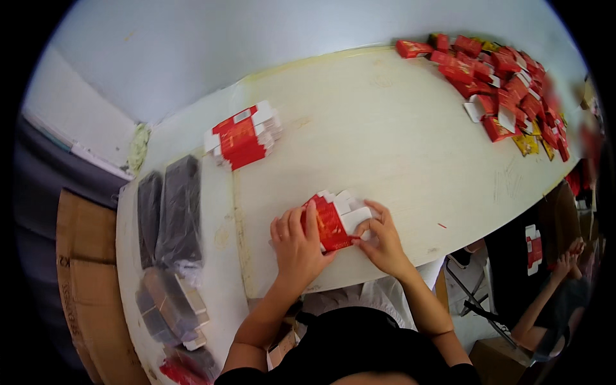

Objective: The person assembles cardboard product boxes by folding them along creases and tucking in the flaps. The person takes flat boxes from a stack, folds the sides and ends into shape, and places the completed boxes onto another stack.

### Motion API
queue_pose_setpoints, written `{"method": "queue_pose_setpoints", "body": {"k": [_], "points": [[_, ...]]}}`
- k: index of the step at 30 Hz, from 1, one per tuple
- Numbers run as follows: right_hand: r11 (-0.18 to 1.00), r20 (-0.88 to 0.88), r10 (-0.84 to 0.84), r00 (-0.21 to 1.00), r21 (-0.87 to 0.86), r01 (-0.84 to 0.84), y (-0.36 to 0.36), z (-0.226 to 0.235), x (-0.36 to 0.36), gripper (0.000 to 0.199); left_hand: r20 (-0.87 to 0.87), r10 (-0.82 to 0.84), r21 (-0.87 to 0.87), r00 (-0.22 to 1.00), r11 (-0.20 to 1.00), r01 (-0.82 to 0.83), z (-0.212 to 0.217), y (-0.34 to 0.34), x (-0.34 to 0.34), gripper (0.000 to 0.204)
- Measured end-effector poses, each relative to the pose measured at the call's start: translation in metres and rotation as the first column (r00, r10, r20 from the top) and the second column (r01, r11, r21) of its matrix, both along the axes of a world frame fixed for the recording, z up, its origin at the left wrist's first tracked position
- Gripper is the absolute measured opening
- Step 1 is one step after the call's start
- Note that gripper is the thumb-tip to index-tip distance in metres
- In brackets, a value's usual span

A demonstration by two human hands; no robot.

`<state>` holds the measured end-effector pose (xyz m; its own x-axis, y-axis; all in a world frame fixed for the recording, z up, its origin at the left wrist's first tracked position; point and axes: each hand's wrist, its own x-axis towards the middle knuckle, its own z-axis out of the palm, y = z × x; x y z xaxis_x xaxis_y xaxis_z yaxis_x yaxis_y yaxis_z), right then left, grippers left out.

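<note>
On a pale worktable (398, 141), red-and-white flat carton (333, 220) pinned under left hand (296, 247), long axis slanting away, white flap pinched by right hand (384, 240).

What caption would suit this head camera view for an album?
Both hands, left hand and right hand, press on a flat red-and-white carton on the pale table.

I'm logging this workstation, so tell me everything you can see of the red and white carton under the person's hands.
The red and white carton looks like thin printed cardboard, lying flat and unfolded on the pale table near its front edge. Its body is red, with white flaps fanning out toward the top right. The left hand presses its left side; the right hand pinches a white flap.
</note>
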<state>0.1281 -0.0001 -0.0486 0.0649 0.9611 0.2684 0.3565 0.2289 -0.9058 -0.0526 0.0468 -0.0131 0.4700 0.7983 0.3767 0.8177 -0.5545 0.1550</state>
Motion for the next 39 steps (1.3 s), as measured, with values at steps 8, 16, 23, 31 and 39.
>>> {"method": "queue_pose_setpoints", "body": {"k": [8,16,23,31,39], "points": [[0.983,-0.604,-0.032,0.796,0.125,0.134,-0.04,0.018,0.011,0.087,0.224,-0.385,0.062,0.895,0.922,0.381,0.03,-0.016,0.022,0.072],[0.995,-0.592,-0.053,0.804,0.04,0.095,-0.053,0.005,0.007,0.067,0.281,-0.537,-0.118,0.796,0.803,0.584,0.029,-0.033,0.065,0.078],[0.98,-0.45,-0.146,0.881,0.056,0.191,-0.058,0.017,0.011,0.052,0.52,-0.488,-0.207,0.701,0.724,0.658,0.016,-0.024,0.071,0.061],[0.99,0.18,0.059,0.982,-0.14,-0.034,-0.055,0.06,0.029,0.052,0.282,-0.411,-0.217,0.867,0.853,0.475,0.021,-0.029,0.069,0.092],[0.981,-0.269,-0.052,0.962,-0.194,-0.001,-0.061,0.053,0.019,0.056,0.201,-0.412,-0.177,0.889,0.877,0.447,0.013,-0.036,0.075,0.096]]}}
